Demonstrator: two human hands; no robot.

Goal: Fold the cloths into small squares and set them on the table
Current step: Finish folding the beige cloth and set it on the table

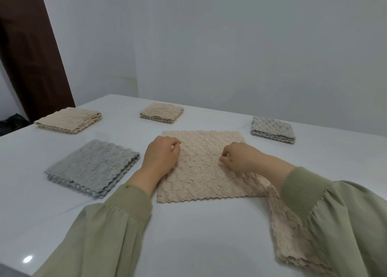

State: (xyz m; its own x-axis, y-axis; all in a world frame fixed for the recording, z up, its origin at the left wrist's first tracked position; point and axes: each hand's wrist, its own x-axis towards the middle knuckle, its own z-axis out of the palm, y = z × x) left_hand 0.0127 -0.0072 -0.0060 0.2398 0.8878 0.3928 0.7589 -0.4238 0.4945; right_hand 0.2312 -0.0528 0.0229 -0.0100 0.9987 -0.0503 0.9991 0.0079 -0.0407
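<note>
While the tan cloth (199, 172) lies flat mid table (188, 234), left hand (161, 154) pinching its left side, right hand (238, 157) pinching its middle, grey pile (92, 167) just left.

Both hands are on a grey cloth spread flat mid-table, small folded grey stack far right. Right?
No. The head view shows the spread cloth under the left hand and right hand is beige, not grey; the folded grey stack is far right.
</note>
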